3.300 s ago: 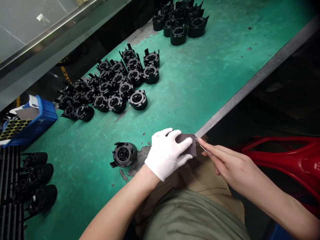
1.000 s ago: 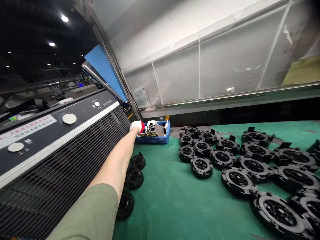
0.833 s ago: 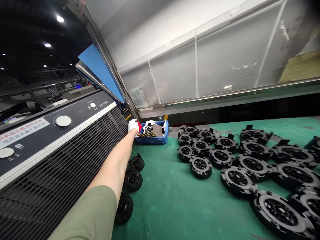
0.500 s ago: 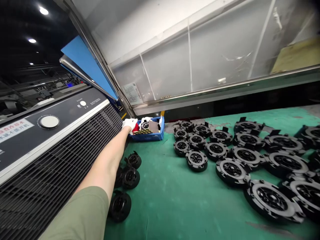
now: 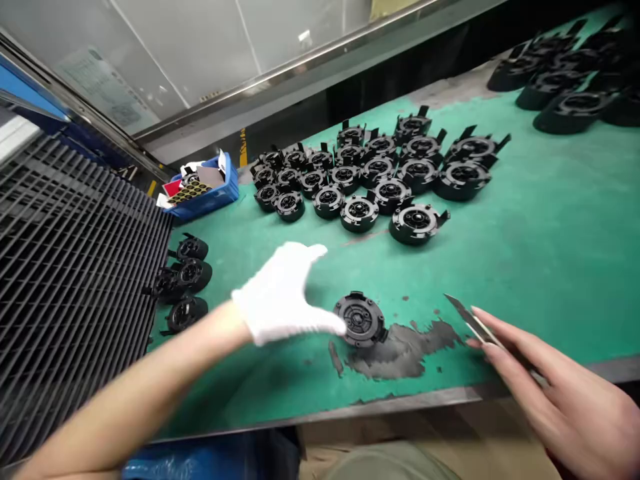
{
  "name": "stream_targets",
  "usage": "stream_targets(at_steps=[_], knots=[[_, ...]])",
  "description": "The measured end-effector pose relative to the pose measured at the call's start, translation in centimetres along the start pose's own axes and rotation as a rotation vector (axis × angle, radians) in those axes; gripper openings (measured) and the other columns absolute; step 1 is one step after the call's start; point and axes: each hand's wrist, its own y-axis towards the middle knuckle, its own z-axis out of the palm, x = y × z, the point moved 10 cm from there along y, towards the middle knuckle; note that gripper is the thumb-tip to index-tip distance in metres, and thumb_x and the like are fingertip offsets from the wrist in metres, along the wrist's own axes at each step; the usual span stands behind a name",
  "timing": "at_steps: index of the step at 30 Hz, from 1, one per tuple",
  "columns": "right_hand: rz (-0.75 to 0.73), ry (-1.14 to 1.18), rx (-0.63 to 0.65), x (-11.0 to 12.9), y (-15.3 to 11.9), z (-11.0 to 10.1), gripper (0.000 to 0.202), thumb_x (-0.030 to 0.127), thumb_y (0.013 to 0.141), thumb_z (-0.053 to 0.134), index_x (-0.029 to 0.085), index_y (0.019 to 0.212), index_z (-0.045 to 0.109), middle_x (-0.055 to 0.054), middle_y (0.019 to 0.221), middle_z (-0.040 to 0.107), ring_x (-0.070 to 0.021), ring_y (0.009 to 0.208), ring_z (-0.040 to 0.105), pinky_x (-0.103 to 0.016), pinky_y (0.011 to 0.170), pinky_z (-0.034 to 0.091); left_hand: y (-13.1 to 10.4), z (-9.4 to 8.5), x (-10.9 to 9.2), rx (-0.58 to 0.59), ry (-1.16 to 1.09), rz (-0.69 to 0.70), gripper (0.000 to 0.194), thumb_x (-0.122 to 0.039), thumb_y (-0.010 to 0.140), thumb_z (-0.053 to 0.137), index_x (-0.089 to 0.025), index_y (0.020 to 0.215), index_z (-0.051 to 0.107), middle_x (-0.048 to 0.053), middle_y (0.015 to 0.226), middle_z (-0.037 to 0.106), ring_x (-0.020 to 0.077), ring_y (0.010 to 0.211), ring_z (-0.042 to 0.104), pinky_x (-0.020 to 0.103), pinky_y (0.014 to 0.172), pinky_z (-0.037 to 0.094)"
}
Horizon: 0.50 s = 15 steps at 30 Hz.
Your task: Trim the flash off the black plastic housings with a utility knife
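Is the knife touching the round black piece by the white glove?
Apart: the head view shows green tabletop between the knife tip and the round black piece.

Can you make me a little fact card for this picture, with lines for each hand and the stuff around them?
White-gloved left hand: open, thumb spread from the fingers
Nearest to it: round black plastic-looking part; the thumb overlaps its edge in view, touching unclear
Bare right hand: holding a slim, pointed metal blade
Green table: has a worn dark-grey patch beside that part
Farther back: crowd of similar round black parts
Back left: blue plastic bin with a yellow-and-black dotted sheet
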Motion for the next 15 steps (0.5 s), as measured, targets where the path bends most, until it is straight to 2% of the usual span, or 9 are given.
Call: stream_targets(at_steps=[1,2,3,5,7,10,13,15], knots=[[-0.016,0.007,0.013,0.7,0.3,0.2,0.068,0.038,0.127,0.075,0.053,0.191,0.059,-0.009,0.156,0.094,-0.0412,0.126,0.097,-0.047,0.101,0.085,-0.8,3.9,-1.6,0.054,-0.058,-0.017,0.146,-0.102,0.065,0.115,-0.028,0.182,0.069,0.019,0.159,0.081,0.0532,0.151,0.084,0.076,0.129,0.076],[-0.04,0.019,0.019,1.6,0.6,0.2,0.066,0.035,0.127,0.075,0.05,0.189,0.061,-0.008,0.156,0.094,-0.0396,0.126,0.097,-0.044,0.104,0.084,-1.3,6.9,-2.6,0.064,-0.107,-0.054,0.15,-0.098,0.062,0.118,-0.026,0.184,0.066,0.022,0.161,0.08,0.0557,0.153,0.083,0.079,0.129,0.075],[-0.071,0.034,0.029,2.6,0.9,0.0,0.062,0.032,0.127,0.075,0.048,0.186,0.064,-0.007,0.156,0.094,-0.0376,0.126,0.097,-0.041,0.105,0.083,-1.4,9.1,-3.1,0.05,-0.148,-0.09,0.151,-0.094,0.062,0.12,-0.024,0.185,0.064,0.025,0.166,0.078,0.058,0.157,0.08,0.082,0.133,0.072],[-0.136,0.067,0.033,4.5,1.5,-1.1,0.055,0.027,0.127,0.074,0.045,0.18,0.069,-0.005,0.152,0.096,-0.033,0.123,0.098,-0.034,0.104,0.081,-1.1,11.5,-3.6,0.025,-0.226,-0.115,0.144,-0.083,0.069,0.122,-0.024,0.186,0.062,0.027,0.17,0.078,0.0578,0.162,0.078,0.084,0.139,0.068],[-0.203,0.087,0.041,5.9,1.9,-2.1,0.048,0.023,0.128,0.072,0.042,0.172,0.075,-0.004,0.144,0.097,-0.0272,0.116,0.099,-0.028,0.098,0.077,-0.3,12.8,-4.5,0.102,-0.329,-0.021,0.136,-0.071,0.076,0.123,-0.027,0.188,0.06,0.023,0.172,0.081,0.0536,0.163,0.08,0.079,0.143,0.066],[-0.302,0.106,0.071,7.1,2.1,-2.4,0.037,0.025,0.131,0.068,0.035,0.164,0.079,-0.005,0.129,0.096,-0.0209,0.101,0.096,-0.026,0.089,0.071,0.5,13.1,-5.9,0.208,-0.452,0.192,0.124,-0.07,0.083,0.122,-0.028,0.185,0.065,0.023,0.181,0.08,0.0504,0.171,0.077,0.073,0.15,0.062],[-0.393,0.045,0.099,7.5,2.1,-1.7,0.033,0.033,0.133,0.064,0.031,0.162,0.08,-0.004,0.115,0.09,-0.0197,0.089,0.09,-0.031,0.077,0.066,0.8,12.9,-5.6,0.166,-0.482,0.242,0.136,-0.078,0.072,0.126,-0.028,0.184,0.067,0.025,0.188,0.074,0.0535,0.179,0.071,0.074,0.155,0.057],[-0.428,-0.034,0.096,7.7,2.2,-1.2,0.032,0.033,0.133,0.063,0.028,0.158,0.082,-0.005,0.117,0.089,-0.0211,0.089,0.088,-0.034,0.075,0.064,0.9,13.3,-5.5,0.153,-0.484,0.237,0.143,-0.083,0.063,0.128,-0.029,0.181,0.069,0.024,0.184,0.077,0.0552,0.176,0.073,0.076,0.154,0.057]])
